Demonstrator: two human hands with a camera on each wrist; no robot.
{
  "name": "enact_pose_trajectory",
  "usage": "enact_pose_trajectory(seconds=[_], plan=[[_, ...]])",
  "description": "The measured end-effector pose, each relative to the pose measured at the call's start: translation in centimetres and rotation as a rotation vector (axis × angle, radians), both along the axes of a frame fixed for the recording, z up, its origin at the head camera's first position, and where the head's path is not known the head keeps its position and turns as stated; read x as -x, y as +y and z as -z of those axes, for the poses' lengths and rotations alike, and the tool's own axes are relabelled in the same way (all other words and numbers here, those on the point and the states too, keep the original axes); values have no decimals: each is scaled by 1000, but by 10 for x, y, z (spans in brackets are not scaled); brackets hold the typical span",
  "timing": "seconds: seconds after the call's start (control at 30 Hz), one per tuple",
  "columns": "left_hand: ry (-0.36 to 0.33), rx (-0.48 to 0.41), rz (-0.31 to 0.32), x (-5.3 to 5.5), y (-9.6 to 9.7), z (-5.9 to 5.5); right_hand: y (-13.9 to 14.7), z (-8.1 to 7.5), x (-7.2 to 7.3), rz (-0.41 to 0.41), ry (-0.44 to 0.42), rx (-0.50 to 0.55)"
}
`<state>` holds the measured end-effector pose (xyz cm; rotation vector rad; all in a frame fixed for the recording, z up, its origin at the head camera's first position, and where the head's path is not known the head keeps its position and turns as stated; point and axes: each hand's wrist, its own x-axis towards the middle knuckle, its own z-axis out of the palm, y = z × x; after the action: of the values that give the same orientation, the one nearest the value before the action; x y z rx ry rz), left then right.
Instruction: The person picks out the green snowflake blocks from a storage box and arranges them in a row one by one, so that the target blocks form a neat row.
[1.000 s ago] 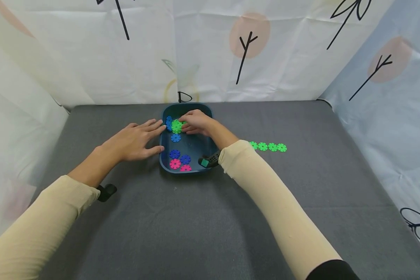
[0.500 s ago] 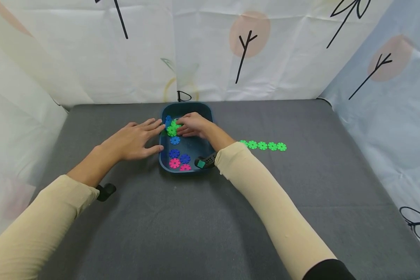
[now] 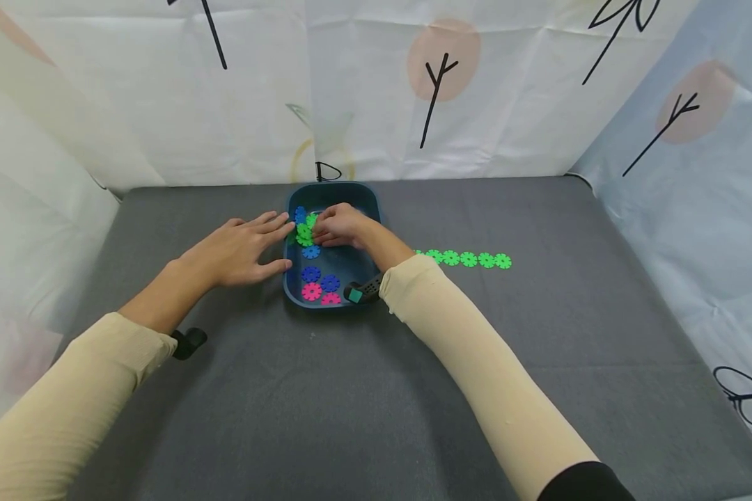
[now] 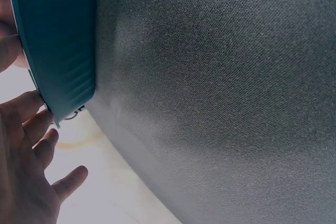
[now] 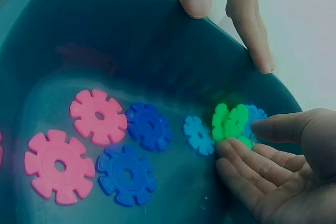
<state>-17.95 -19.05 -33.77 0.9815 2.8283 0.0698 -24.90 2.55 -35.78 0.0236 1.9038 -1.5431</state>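
We see left hand (image 3: 241, 252) spread wide, touching tray (image 3: 354, 266); right hand (image 3: 343, 226) inside at green discs (image 5: 234, 121), can't tell if pinching; light-blue disc (image 5: 195, 138) just beside.

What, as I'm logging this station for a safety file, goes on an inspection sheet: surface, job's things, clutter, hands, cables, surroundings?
Surface: grey table, woven-looking.
Job's things: blue-green tray holding pink discs, dark blue discs, light blue discs and green discs; a row of green discs lies on the table right of it, running partly behind the right sleeve.
Clutter: nothing seen.
Left hand: fingers spread, touching the tray's rim.
Right hand: inside the tray, fingers at the green discs; whether it pinches one is unclear.
Cables: thin dark line at the right rear corner; cannot tell whether it is a cable.
Surroundings: pale cloth walls with plant drawings.
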Motion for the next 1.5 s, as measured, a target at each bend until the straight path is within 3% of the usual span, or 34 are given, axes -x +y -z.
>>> enact_pose_trajectory(seconds=[0.3, 0.83, 1.13, 1.5], plan=[[11, -9, 11, -2, -2, 0, -5, -1, -4, -8, -34, 30], [13, -14, 9, 0, 0, 2, -18, 4, -11, 18, 42, -22], [17, -15, 19, -1, 2, 0, -15, -5, -11, 17, 19, -29], [12, -6, 10, -2, 4, -1, -5, -12, -11, 90, 34, -33]])
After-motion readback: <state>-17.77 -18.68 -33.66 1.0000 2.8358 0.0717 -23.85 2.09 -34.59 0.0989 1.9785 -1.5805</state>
